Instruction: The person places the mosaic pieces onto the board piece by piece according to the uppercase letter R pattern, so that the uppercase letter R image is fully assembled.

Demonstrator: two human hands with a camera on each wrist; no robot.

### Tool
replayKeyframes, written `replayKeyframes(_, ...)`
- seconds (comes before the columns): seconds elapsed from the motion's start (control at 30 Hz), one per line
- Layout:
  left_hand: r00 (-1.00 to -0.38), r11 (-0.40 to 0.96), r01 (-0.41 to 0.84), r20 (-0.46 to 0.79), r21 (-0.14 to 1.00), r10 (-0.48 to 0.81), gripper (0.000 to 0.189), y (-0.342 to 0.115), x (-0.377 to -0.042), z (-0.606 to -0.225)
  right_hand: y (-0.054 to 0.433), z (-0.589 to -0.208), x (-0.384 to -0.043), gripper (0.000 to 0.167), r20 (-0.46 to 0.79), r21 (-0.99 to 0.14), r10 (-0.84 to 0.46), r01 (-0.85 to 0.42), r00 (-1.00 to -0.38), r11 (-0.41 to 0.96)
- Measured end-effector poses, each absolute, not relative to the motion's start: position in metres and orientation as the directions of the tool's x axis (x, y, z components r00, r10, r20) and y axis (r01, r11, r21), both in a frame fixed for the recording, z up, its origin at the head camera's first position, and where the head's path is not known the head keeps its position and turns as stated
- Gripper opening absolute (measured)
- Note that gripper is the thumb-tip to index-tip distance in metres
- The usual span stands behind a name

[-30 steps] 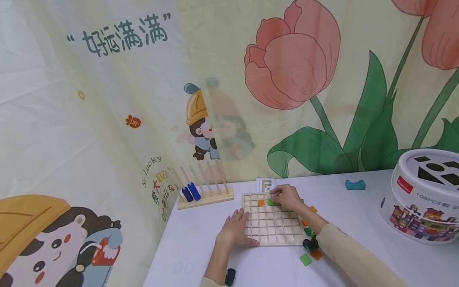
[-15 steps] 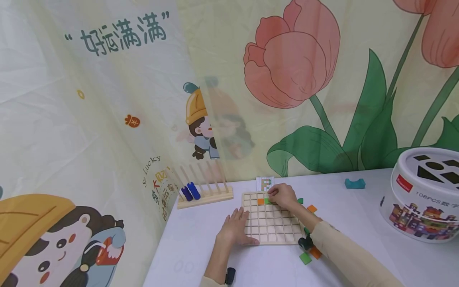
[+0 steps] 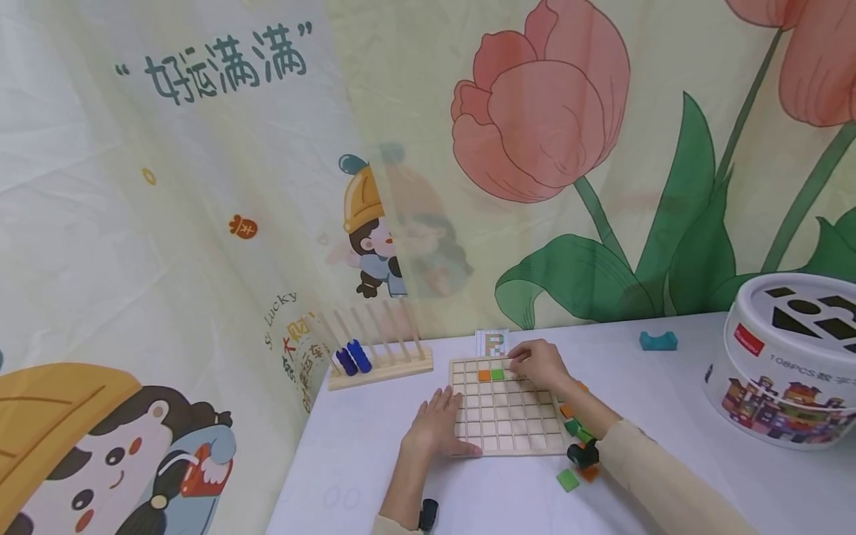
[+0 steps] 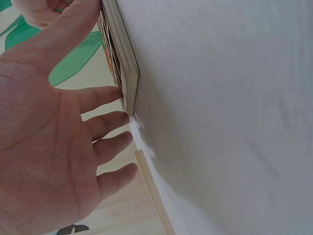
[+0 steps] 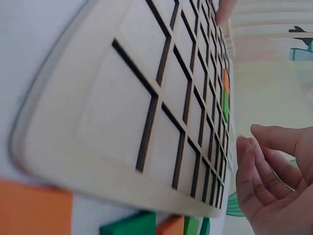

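A square wooden grid board point(image 3: 508, 416) lies on the white table. One orange tile point(image 3: 484, 376) and one green tile point(image 3: 498, 375) sit side by side in cells near its far edge. My left hand point(image 3: 435, 431) rests against the board's left edge with fingers spread; the left wrist view shows straight fingers point(image 4: 105, 125) touching the board's side. Over the far right part of the board hovers my right hand point(image 3: 540, 364). Seen from the right wrist, its thumb and loosely bent fingers point(image 5: 257, 178) are apart, with nothing visible between them.
Loose green tiles point(image 3: 568, 480) and orange tiles lie right of the board. A printed pattern card point(image 3: 492, 342) is behind it. A peg stand point(image 3: 381, 369) with blue pieces is at the back left, a teal block point(image 3: 658, 341) and white bucket point(image 3: 789, 364) at the right.
My right hand has drawn away from the green tile toward the right, and that tile is now uncovered in its cell beside the orange one. The left hand has stayed at the board's edge.
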State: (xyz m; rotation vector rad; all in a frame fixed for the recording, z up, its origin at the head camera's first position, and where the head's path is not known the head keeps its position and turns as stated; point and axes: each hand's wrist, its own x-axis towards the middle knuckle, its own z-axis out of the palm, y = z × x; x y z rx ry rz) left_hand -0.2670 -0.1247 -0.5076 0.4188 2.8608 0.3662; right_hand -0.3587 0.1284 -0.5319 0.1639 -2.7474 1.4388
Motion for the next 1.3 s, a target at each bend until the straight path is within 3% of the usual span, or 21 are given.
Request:
replayKeyframes(0.53, -0.936, 0.922, 0.253, -0.168, 0.293, 0.310, 0.110, -0.127, -0.267, -0.511, 0.180, -0.521, -0.329, 0.017, 0.138, -0.765, -0.063, -0.147, -0.988, 0.627)
replayKeyframes(0.77, -0.935, 0.919, 0.253, -0.169, 0.302, 0.313, 0.111, -0.127, -0.266, -0.509, 0.202, -0.522, -0.315, 0.021, 0.068, -0.732, -0.018, -0.062, -0.998, 0.679)
replayKeyframes(1.07, -0.934, 0.918, 0.261, -0.161, 0.299, 0.318, 0.110, -0.126, -0.266, -0.510, 0.217, -0.528, -0.305, 0.031, -0.064, -0.591, 0.046, 0.075, -0.997, 0.803)
replayKeyframes(1.3, -0.934, 0.920, 0.258, -0.168, 0.296, 0.316, 0.110, -0.127, -0.266, -0.509, 0.214, -0.533, -0.305, 0.034, -0.032, -0.591, 0.055, 0.063, -0.998, 0.804)
